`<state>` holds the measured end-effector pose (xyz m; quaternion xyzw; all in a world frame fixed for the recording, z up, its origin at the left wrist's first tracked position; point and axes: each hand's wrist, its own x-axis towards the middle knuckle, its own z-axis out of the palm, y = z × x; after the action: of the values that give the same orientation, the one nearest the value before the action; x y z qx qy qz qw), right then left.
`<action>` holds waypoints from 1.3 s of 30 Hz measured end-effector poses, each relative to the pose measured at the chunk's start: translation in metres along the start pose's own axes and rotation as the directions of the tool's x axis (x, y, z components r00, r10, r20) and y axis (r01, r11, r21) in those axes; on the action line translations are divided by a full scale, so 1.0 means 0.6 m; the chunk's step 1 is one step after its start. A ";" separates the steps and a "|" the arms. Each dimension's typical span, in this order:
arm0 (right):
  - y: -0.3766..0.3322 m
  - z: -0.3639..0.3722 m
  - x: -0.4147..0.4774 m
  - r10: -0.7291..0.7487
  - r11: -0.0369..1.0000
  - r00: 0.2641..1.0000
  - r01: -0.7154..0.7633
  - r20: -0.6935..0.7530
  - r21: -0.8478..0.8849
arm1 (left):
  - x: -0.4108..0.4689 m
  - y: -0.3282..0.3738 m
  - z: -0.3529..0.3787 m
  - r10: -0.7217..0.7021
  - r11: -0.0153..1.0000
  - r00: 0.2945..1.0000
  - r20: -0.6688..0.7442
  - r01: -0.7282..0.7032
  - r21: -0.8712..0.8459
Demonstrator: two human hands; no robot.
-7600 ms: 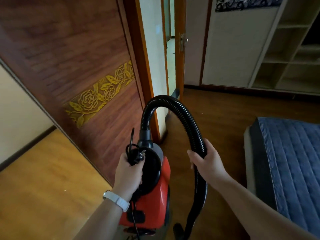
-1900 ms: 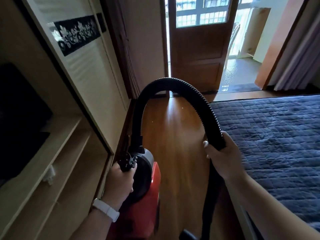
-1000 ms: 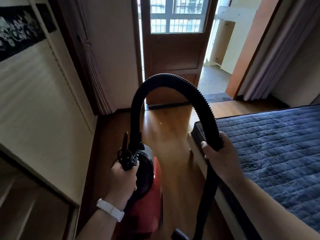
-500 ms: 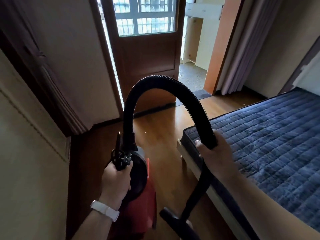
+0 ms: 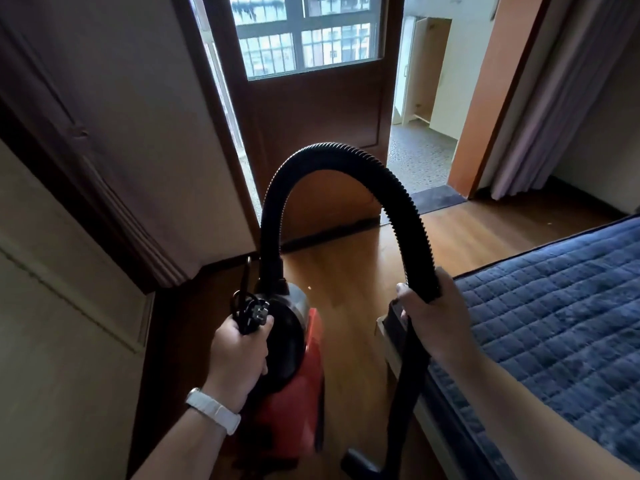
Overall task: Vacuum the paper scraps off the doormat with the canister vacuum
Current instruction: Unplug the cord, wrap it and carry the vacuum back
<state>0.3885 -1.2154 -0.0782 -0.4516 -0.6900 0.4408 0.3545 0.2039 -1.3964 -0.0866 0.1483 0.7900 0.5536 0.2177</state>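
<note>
Low at six o'clock, my left hand (image 5: pixel 239 355) clenched around the red canister vacuum (image 5: pixel 294 375) handle and plug, my right hand (image 5: pixel 433 320) closed on the black hose (image 5: pixel 332 157), doormat (image 5: pixel 438 199) at one o'clock

floor (image 5: pixel 349 271): glossy wood | on it: bed (image 5: pixel 554 306) at right, dark doormat (image 5: pixel 438 199) at doorway

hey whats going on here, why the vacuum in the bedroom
A person is carrying a red and black canister vacuum off the wooden floor. The left hand grips its top handle together with the bundled black power plug; the right hand holds the black ribbed hose. A dark doormat lies ahead at the open doorway. Vacuuming has not begun.
</note>
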 end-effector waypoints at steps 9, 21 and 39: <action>-0.008 0.034 0.178 -0.018 1.000 1.000 0.018 -0.010 0.021 | 0.163 0.076 0.079 0.048 0.999 0.998 -0.028 -0.049 -0.022; -0.051 0.219 0.425 -0.021 0.999 0.988 0.015 -0.153 -0.039 | 0.503 0.103 0.113 0.039 0.997 0.990 0.136 -0.029 -0.075; -0.090 0.399 0.712 0.041 0.999 0.972 -0.044 -0.231 -0.010 | 0.919 0.199 0.130 0.125 0.988 0.974 0.187 -0.140 0.068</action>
<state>0.0135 -0.8955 -0.0754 -0.5170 -0.6379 0.3876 0.4190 -0.2319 -1.0301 -0.0965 0.2594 0.7768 0.5186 0.2456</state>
